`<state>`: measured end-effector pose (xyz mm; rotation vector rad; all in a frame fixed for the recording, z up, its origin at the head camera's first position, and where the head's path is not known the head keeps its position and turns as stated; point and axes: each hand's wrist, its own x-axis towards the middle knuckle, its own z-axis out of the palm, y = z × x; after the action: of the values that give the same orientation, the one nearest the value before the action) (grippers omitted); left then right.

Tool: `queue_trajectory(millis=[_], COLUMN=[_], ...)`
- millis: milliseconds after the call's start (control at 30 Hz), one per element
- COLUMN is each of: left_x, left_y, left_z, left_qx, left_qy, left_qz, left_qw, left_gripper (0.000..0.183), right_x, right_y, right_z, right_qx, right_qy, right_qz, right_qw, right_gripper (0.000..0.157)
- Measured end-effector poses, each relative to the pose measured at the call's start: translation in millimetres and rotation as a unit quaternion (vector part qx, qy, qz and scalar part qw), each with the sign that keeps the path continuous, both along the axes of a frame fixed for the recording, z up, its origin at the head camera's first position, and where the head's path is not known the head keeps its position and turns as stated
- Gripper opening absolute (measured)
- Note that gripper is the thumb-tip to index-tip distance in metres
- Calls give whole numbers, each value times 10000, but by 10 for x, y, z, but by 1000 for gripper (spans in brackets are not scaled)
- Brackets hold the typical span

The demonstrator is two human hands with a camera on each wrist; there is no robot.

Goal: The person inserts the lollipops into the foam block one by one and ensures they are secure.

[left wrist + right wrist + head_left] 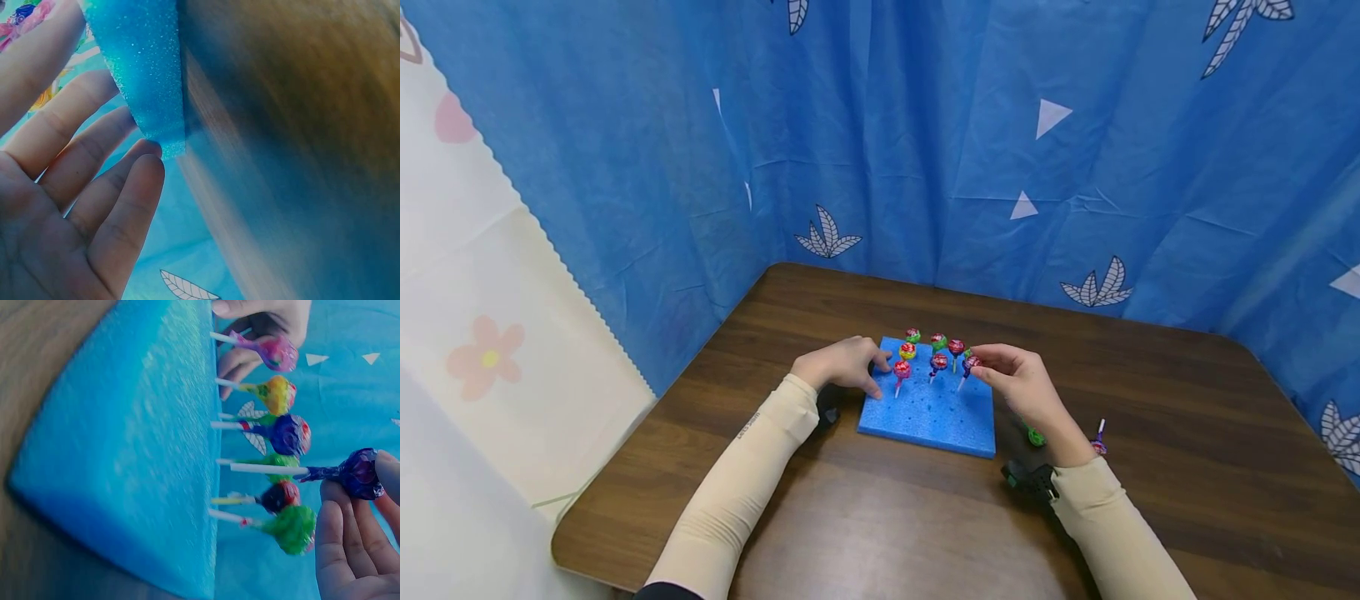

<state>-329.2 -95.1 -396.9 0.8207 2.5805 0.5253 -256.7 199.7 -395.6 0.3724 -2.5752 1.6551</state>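
A blue foam board (925, 417) lies on the table with several wrapped lollipops standing in it by their sticks. Among them are a pink lollipop (901, 368), a yellow lollipop (278, 395) and a green lollipop (295, 529). My left hand (844, 364) is at the board's left side, its extended fingers touching the edge in the left wrist view. Between thumb and fingertips, my right hand (1030, 390) pinches a purple lollipop (362, 475) by its wrapped head. Its white stick points down toward the board, the tip short of the surface in the right wrist view.
On the table (850, 517) to the right lie a green lollipop (1036, 437) and a purple-wrapped lollipop (1098, 447), both partly behind my right wrist. A blue curtain (925, 167) hangs behind the table's far edge, and a pale curtain (497, 275) hangs at the left.
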Motion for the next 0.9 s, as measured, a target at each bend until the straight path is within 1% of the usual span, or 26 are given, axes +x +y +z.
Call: queue_trajectory(millis=[67, 300, 633, 900], left_x=[-2, -5, -22, -28], left_y=[2, 6, 10, 3], left_z=[-3, -2, -2, -13], left_qx=[-8, -2, -38, -41], left_qy=[17, 2, 0, 71], left_qz=[-16, -6, 2, -91], left_qw=[10000, 10000, 10000, 9999], left_gripper=[49, 49, 50, 49], right_x=[-12, -34, -68, -69], right_y=[-31, -84, -104, -110], right_z=[-22, -80, -152, -175], right_qx=[-95, -151, -132, -4], right_qy=[-21, -29, -78, -200], right_qz=[1, -107, -97, -120], right_qw=[10000, 9998, 9998, 9997], right_gripper=[32, 29, 28, 27])
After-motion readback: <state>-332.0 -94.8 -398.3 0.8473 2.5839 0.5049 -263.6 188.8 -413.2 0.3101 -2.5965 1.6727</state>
